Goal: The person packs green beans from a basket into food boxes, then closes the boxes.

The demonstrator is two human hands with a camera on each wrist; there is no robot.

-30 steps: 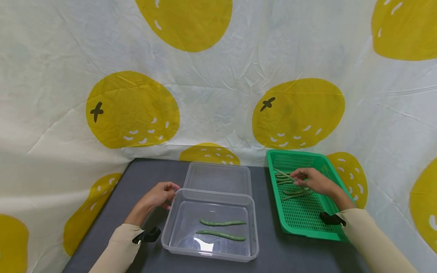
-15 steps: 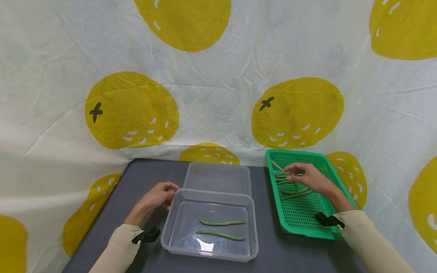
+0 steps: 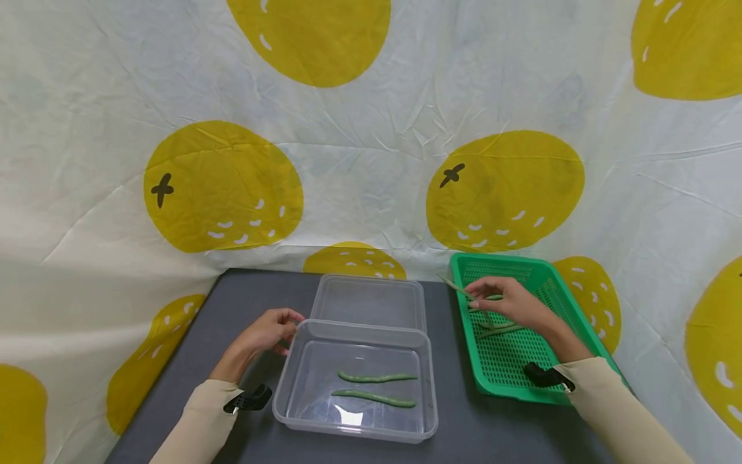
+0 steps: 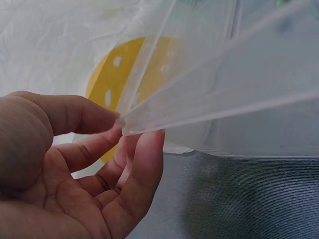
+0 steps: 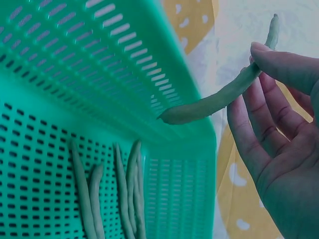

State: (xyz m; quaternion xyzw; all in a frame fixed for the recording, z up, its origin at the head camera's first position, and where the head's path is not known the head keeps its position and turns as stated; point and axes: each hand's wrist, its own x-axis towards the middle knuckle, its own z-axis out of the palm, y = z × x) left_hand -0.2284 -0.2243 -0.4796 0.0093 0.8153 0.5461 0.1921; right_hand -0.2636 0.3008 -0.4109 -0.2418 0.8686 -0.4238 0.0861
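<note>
In the head view, a person's left hand (image 3: pixel 263 335) is holding the back left corner of a clear container (image 3: pixel 313 361), in which two green beans (image 3: pixel 373 397) are lying side by side, apart from each other. A clear flat lid (image 3: pixel 371 299) is lying behind it on the dark tabletop (image 3: pixel 255 293). The right hand (image 3: pixel 510 304) is holding another bean (image 3: pixel 456 288) above a green basket (image 3: pixel 504 367), with one end reaching over the basket's left rim; further beans (image 3: pixel 501 329) are lying inside. A cloth with yellow fruit shapes (image 3: pixel 359 193) is hanging behind. In the left wrist view, the thumb and the fingers (image 4: pixel 142 169) are pinching the container's rim. In the right wrist view, the thumb is pressing the held bean against the fingers (image 5: pixel 271 122), which are pinching it near one end; its other end is pointing toward the basket's wall. Below it, several loose beans are lying on the basket's slotted floor, near a wall.
</note>
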